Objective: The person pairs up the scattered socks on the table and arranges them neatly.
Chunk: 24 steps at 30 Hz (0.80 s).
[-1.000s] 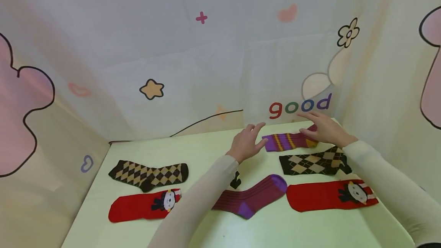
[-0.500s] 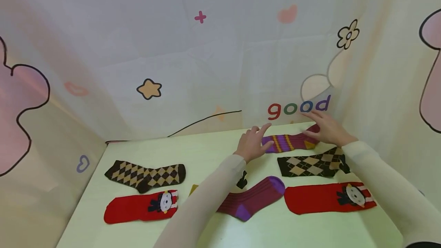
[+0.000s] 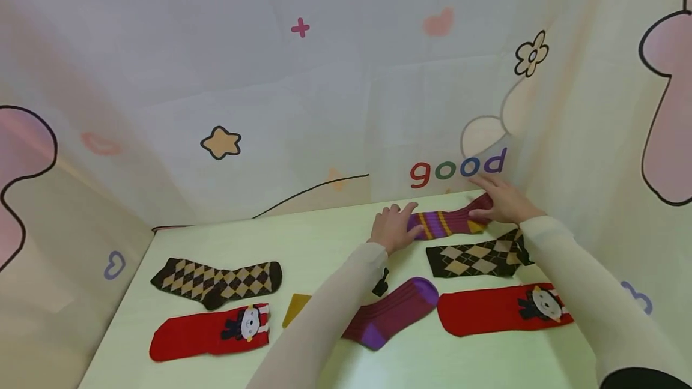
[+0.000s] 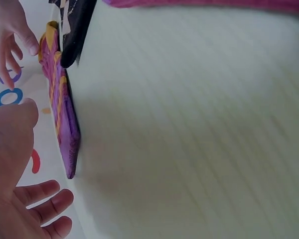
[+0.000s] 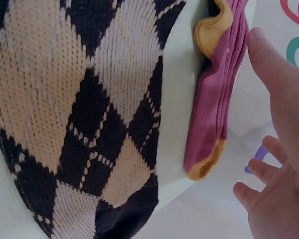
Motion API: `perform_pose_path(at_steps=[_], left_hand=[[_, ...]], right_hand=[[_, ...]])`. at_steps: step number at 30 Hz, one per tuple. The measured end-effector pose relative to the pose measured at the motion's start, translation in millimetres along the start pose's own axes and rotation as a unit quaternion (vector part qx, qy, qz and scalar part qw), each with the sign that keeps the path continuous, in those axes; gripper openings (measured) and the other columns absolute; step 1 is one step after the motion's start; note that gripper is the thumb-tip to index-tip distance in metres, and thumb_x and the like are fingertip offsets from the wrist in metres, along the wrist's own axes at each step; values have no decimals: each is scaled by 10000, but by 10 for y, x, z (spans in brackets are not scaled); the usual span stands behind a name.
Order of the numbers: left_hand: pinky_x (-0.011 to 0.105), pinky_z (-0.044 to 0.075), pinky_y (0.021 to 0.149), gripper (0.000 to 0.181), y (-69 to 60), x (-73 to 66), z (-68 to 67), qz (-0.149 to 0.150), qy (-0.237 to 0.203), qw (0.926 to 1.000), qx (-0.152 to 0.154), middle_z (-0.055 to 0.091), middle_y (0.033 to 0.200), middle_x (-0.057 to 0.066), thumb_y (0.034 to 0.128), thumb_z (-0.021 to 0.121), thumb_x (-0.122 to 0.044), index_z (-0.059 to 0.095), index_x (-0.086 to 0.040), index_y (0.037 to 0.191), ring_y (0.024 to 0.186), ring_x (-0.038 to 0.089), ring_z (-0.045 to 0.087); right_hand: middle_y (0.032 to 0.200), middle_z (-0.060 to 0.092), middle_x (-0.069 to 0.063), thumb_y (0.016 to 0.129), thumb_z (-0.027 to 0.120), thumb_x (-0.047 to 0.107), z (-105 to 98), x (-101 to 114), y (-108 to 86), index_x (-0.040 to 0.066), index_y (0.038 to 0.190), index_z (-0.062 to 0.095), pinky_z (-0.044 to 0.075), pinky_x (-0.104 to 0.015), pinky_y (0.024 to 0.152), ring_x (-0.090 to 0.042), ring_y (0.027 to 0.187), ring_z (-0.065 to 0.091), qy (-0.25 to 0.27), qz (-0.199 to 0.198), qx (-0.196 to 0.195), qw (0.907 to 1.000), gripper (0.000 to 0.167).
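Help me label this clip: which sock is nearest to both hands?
The yellow-striped sock, farthest back; every other visible sock lies closer to the viewer.

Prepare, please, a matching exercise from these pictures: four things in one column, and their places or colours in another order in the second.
Things:
1. striped sock
2. left hand
3. right hand
4. outlined star

Places or colours:
A. near the sock's toe
B. pale orange
C. near the sock's cuff
D. maroon, purple and yellow

Pairs: 1-D, 2-C, 3-A, 4-B
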<state>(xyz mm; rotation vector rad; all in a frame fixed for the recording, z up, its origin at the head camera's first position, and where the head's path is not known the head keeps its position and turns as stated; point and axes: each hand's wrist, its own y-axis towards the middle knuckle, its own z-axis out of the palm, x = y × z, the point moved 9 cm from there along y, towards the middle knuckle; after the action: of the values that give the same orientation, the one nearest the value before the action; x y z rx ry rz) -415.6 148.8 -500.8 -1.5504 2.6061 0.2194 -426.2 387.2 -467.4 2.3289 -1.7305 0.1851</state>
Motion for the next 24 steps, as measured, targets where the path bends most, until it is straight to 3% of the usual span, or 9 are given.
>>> perform_pose_path(at_steps=[12, 17, 24], left_hand=[[383, 502, 934, 550, -31, -75, 15, -59, 454, 9989, -94, 642, 1275, 62, 1009, 532, -597, 546, -286, 1463, 1105, 253, 606], [364, 501, 908, 533, -52, -85, 15, -90, 708, 9973, -151, 655, 1238, 43, 996, 564, -589, 565, -295, 1441, 1081, 235, 608], [359, 481, 919, 544, -42, -74, 61, -157, 726, 9972, -78, 652, 1248, 24, 984, 578, -597, 566, -320, 1452, 1090, 223, 584]], right_hand=[[1637, 185, -299, 857, 842, 373, 154, -189, 2, 67, 1598, 300, 259, -796, 1055, -644, 1397, 241, -44, 459, 198, 9987, 967], [1655, 152, -281, 862, 834, 381, 185, -226, 8, 81, 1611, 270, 243, -795, 1065, -662, 1385, 248, -139, 662, 310, 9972, 984], [1631, 149, -327, 883, 800, 432, 231, -291, -14, 80, 1594, 297, 262, -806, 1041, -710, 1353, 247, -93, 1041, 634, 9925, 939]])
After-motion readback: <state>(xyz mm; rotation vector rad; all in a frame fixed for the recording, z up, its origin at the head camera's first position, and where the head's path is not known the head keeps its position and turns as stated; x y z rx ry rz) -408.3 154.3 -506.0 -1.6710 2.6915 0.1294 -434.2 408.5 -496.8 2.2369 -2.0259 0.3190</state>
